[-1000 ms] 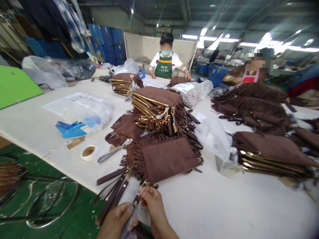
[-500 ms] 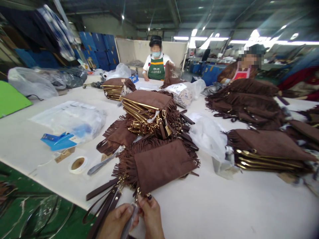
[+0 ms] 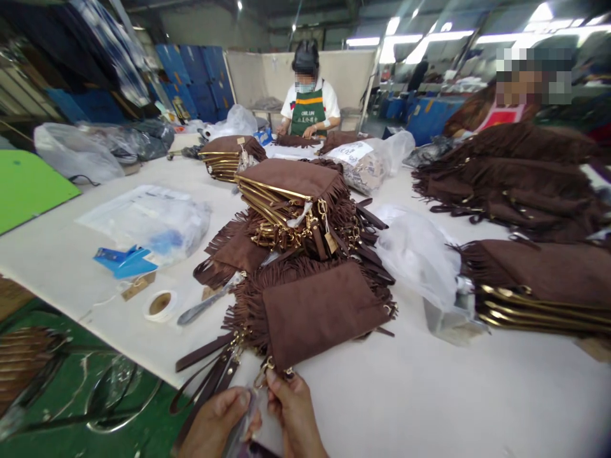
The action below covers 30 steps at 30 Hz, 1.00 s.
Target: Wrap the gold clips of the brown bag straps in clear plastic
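Observation:
At the bottom edge my left hand (image 3: 217, 423) and my right hand (image 3: 291, 410) are both closed in a pinch on a thin clear plastic piece (image 3: 245, 423) at the end of a brown strap. My right fingertips touch the gold clasp (image 3: 265, 372) on the corner of a brown fringed suede bag (image 3: 317, 308) lying flat on the white table (image 3: 429, 394). Brown wrist straps (image 3: 210, 375) hang over the table edge to the left of my hands. Behind the flat bag rises a tall stack of the same bags (image 3: 291, 203) with gold zips.
A tape roll (image 3: 160, 304), a metal tool (image 3: 210, 305), a blue packet (image 3: 125, 261) and clear plastic bags (image 3: 147, 219) lie at left. More bag stacks (image 3: 539, 286) sit at right, with a loose plastic bag (image 3: 417, 254) between. Two people work at the far side.
The view has shifted slightly; my hands stay pinched at the strap end by the bag's corner. The far person's hands have dropped onto the table.

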Tool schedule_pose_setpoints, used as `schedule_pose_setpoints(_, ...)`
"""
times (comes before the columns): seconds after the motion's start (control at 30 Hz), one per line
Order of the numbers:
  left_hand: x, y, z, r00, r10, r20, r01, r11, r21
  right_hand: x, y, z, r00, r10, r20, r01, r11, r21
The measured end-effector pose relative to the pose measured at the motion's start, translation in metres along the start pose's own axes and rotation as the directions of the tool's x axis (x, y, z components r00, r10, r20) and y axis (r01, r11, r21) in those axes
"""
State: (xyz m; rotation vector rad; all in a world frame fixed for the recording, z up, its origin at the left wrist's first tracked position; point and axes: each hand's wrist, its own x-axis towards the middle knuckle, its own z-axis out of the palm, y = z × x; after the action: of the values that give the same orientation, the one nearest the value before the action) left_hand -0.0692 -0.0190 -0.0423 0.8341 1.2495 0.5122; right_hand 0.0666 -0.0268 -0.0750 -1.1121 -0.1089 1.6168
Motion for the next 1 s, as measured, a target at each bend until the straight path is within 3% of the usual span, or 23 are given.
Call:
schedule_pose_setpoints(0.17,0.008,0.004,0.008,0.995,-0.021,-0.097,0.019,1.0,-0.018,-0.001,-0.003,-0.002,0.996,0.011,0.092,-0.014,0.999,0.035)
schedule_pose_setpoints(0.3,0.009,0.019,0.018,0.993,0.067,-0.097,-0.059,0.995,0.086,0.0,-0.01,-0.003,0.993,0.006,0.12,-0.008,1.0,0.018)
schedule_pose_setpoints(0.47,0.016,0.032,0.025,0.988,0.126,-0.087,-0.1,0.963,0.252,0.003,-0.014,-0.009,0.991,-0.037,0.13,0.055,0.989,-0.138)
schedule_pose_setpoints(0.7,0.021,0.042,0.031,0.986,0.16,-0.055,-0.144,0.963,0.228,0.004,-0.001,-0.018,0.984,-0.088,0.152,0.102,0.991,-0.088)
schedule_pose_setpoints(0.87,0.02,0.039,0.03,0.99,0.121,-0.073,-0.112,0.987,0.117,-0.002,0.008,-0.016,0.991,-0.12,0.056,0.128,0.975,-0.183)
schedule_pose_setpoints(1.0,0.023,0.036,0.025,0.981,0.159,-0.108,-0.141,0.977,0.162,-0.002,0.006,-0.01,0.995,-0.089,-0.05,0.077,0.975,-0.208)
